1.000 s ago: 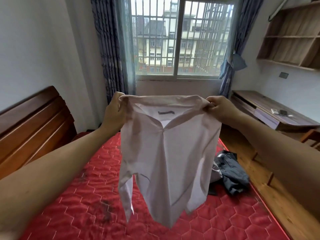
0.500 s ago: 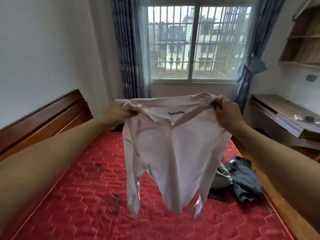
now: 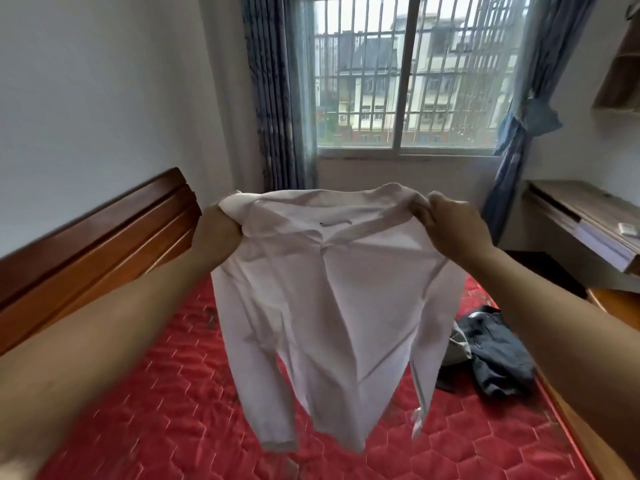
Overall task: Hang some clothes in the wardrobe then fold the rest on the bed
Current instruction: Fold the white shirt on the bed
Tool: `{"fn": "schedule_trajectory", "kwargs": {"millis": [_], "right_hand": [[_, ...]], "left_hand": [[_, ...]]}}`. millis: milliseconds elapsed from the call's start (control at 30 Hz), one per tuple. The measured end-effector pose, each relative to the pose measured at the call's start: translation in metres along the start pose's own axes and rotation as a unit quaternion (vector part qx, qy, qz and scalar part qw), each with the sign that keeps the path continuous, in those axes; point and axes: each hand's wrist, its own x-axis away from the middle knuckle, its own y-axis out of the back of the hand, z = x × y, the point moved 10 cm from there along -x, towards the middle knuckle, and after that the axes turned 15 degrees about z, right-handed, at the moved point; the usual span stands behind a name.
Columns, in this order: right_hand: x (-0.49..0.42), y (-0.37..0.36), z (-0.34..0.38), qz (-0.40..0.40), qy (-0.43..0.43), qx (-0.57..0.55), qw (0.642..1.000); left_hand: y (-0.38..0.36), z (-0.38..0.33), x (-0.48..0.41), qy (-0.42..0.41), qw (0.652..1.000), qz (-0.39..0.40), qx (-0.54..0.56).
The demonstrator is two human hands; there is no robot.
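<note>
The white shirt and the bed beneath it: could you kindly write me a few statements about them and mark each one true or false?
1. The left hand and the right hand grip the white shirt at its shoulders. True.
2. The white shirt lies flat on the red mattress. False: it hangs in the air above it.
3. A heap of dark clothes lies on the red mattress, right of the shirt. True.
4. The wooden headboard is at the right of the view. False: it is at the left; the desk is at the right.
</note>
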Motion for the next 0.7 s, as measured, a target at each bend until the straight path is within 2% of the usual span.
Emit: {"fn": "schedule_trajectory", "kwargs": {"millis": [67,133,200,267,333,500,600,700], "right_hand": [[0.001,-0.013,0.0,0.043,0.008,-0.002,0.999],[0.003,-0.027,-0.002,0.09,0.006,-0.055,0.994],[0.002,-0.042,-0.005,0.138,-0.001,-0.132,0.982],[0.001,-0.06,-0.003,0.191,-0.013,-0.213,0.958],[-0.001,-0.081,0.003,0.229,-0.023,-0.248,0.941],[-0.008,-0.147,0.007,0.268,-0.068,-0.231,0.933],[-0.005,-0.205,-0.01,0.291,-0.107,-0.183,0.933],[0.005,-0.274,-0.027,0.337,-0.14,-0.084,0.927]], "left_hand": [[-0.003,-0.002,0.012,-0.03,0.999,0.012,-0.002],[-0.006,0.007,0.019,-0.044,0.997,0.015,-0.058],[-0.009,0.03,0.02,0.003,0.995,0.02,-0.098],[-0.015,0.046,0.019,0.027,0.995,0.047,-0.08],[-0.026,0.052,0.017,0.008,0.995,0.09,-0.032],[-0.074,0.112,0.004,0.059,0.967,0.236,0.075],[-0.118,0.182,0.0,0.104,0.939,0.326,0.048],[-0.167,0.245,0.009,0.109,0.919,0.378,-0.002]]}}
